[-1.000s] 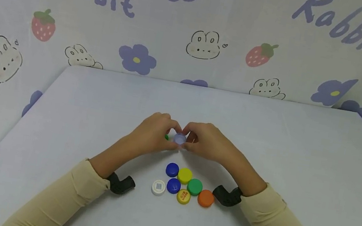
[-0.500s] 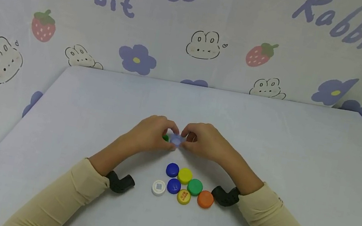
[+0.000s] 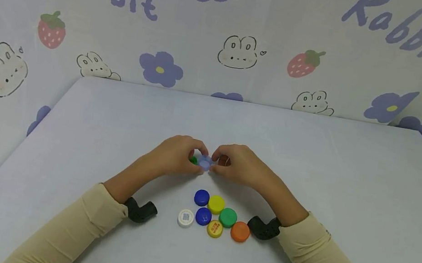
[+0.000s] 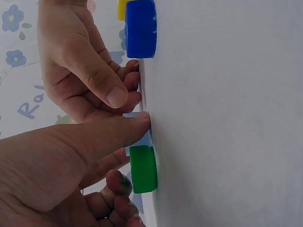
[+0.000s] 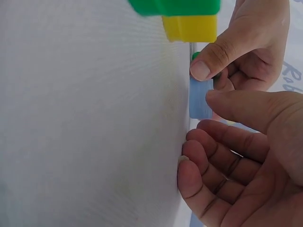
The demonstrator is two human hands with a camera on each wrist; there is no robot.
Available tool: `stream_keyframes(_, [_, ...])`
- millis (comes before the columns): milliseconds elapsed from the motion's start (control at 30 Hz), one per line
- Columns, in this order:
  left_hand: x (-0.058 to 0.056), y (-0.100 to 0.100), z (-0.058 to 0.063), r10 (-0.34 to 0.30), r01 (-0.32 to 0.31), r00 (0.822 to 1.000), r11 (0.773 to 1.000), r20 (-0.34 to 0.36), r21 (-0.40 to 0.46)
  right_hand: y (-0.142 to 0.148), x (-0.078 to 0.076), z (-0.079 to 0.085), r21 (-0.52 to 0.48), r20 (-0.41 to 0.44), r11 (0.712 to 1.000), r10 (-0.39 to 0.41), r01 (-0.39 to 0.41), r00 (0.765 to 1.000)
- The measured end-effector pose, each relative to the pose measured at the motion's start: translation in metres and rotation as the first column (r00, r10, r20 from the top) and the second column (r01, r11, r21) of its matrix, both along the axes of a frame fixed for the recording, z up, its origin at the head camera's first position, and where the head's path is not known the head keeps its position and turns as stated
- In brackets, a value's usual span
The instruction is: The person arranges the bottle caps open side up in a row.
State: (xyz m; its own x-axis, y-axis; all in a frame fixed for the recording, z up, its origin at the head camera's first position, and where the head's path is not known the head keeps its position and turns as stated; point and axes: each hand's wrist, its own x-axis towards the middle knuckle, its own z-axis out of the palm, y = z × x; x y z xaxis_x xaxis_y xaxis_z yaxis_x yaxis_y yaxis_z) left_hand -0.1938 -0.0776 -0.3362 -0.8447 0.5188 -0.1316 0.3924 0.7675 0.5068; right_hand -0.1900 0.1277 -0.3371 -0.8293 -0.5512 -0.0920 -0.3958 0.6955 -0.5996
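A translucent light blue bottle cap (image 3: 205,163) lies on the table at the centre of the head view. My left hand (image 3: 177,156) pinches it between thumb and fingers. Touching it on its left side is a green bottle cap (image 4: 143,169), partly hidden by the left hand in the head view. To the right, my right hand (image 3: 242,165) is at the blue cap's edge, thumb and index finger curved and apart. In the right wrist view the right thumb overlaps the blue cap (image 5: 200,99), while the other fingers hang loosely curled; whether the thumb touches cannot be seen.
Nearer to me lies a loose cluster of bottle caps: dark blue (image 3: 202,197), yellow (image 3: 216,204), green (image 3: 228,217), orange (image 3: 240,232), white (image 3: 185,218) and others. Black wrist mounts (image 3: 141,211) hang under both wrists. A printed curtain (image 3: 195,18) rises behind the white table (image 3: 333,169).
The blue cap has come down and shifted slightly left to meet the green cap. Both hands lowered a little, and the right hand's fingers parted from the left's.
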Motion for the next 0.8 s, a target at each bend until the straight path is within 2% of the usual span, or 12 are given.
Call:
stream_keyframes(267, [-0.002, 0.001, -0.001, 0.007, -0.007, 1.0, 1.0, 0.009, -0.003, 0.001, 0.0, 0.003, 0.018, 0.03, 1.0, 0.003, -0.003, 1.0])
stream_keyframes(433, [-0.001, 0.002, 0.001, 0.004, -0.004, 1.0, 1.0, 0.01, -0.029, 0.004, 0.001, 0.01, 0.04, 0.066, 0.999, 0.023, -0.025, 0.998])
stream_keyframes(633, [0.006, 0.005, 0.009, 0.002, 0.0, 0.999, 0.998, 0.034, -0.058, 0.013, 0.004, 0.022, 0.145, 0.101, 0.979, 0.13, -0.143, 0.986])
stream_keyframes(800, [0.018, 0.011, 0.019, -0.093, 0.096, 0.993, 0.995, 0.076, -0.034, 0.02, 0.016, 0.038, 0.26, 0.19, 0.932, 0.208, -0.254, 0.959])
